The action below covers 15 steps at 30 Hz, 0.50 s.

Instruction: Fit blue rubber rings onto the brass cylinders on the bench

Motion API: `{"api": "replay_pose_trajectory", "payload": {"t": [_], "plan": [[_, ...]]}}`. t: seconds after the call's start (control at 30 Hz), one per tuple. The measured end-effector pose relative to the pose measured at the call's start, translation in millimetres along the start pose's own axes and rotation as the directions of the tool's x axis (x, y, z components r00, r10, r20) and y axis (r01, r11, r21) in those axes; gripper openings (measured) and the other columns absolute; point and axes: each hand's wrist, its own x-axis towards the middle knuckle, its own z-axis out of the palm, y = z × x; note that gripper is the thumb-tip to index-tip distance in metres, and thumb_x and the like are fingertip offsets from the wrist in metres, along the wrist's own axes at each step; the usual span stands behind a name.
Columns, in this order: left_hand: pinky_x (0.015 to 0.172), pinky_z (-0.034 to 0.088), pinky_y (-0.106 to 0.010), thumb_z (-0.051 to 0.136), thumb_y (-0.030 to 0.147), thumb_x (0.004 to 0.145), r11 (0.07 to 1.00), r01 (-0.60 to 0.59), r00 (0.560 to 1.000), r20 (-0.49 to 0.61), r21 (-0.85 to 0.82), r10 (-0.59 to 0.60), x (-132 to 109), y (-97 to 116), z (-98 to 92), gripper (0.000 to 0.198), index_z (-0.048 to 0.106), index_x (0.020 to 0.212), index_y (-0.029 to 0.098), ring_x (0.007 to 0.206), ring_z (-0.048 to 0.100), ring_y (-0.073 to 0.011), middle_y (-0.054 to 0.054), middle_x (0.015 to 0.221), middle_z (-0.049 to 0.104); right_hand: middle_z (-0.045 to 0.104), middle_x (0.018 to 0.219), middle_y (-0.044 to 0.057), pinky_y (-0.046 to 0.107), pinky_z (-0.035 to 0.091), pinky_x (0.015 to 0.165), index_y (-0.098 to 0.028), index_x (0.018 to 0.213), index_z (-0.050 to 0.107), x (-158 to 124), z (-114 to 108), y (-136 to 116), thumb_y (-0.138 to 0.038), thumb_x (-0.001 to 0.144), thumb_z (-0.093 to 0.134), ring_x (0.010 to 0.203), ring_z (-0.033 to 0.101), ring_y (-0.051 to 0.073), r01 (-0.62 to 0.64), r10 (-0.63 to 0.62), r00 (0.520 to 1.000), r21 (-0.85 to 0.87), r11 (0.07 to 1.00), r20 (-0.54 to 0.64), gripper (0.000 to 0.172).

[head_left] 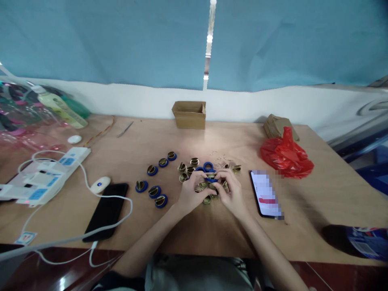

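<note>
My left hand and my right hand meet at the middle of the wooden table. Both are pinched together on one small brass piece with a blue ring held between the fingertips. Under and around the hands lies a heap of loose brass pieces and a bare blue ring. To the left, several brass pieces fitted with blue rings lie in two short rows.
A black phone with a white cable lies left, beside a white power strip. A lit phone lies right. A red plastic bag, a small cardboard box and a dark bottle stand around.
</note>
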Motion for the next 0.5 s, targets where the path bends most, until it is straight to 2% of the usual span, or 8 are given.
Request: {"api": "replay_pose_trajectory", "payload": {"t": [0.23, 0.5], "plan": [[0.072, 0.063, -0.030, 0.083, 0.022, 0.069, 0.999, -0.021, 1.000, -0.023, 0.041, 0.022, -0.7, 9.0, 0.8, 0.040, 0.052, 0.095, 0.024, 0.078, 0.077, -0.0177, 0.002, 0.085, 0.076, 0.060, 0.108, 0.007, 0.041, 0.048, 0.092, -0.024, 0.096, 0.060, 2.8, -5.8, -1.5, -0.021, 0.094, 0.064, 0.103, 0.060, 0.024, -0.089, 0.075, 0.994, 0.177, 0.980, 0.082, 0.005], [0.072, 0.062, -0.028, 0.079, 0.017, 0.071, 0.999, -0.047, 0.998, -0.040, 0.000, 0.047, 0.6, 2.7, 1.1, 0.037, 0.051, 0.095, 0.024, 0.081, 0.077, -0.0175, 0.001, 0.085, 0.076, 0.060, 0.113, 0.009, 0.045, 0.048, 0.097, -0.023, 0.093, 0.064, 2.1, -8.6, -2.8, -0.025, 0.095, 0.062, 0.109, 0.060, 0.026, -0.080, 0.057, 0.994, 0.258, 0.963, 0.095, 0.004]]}}
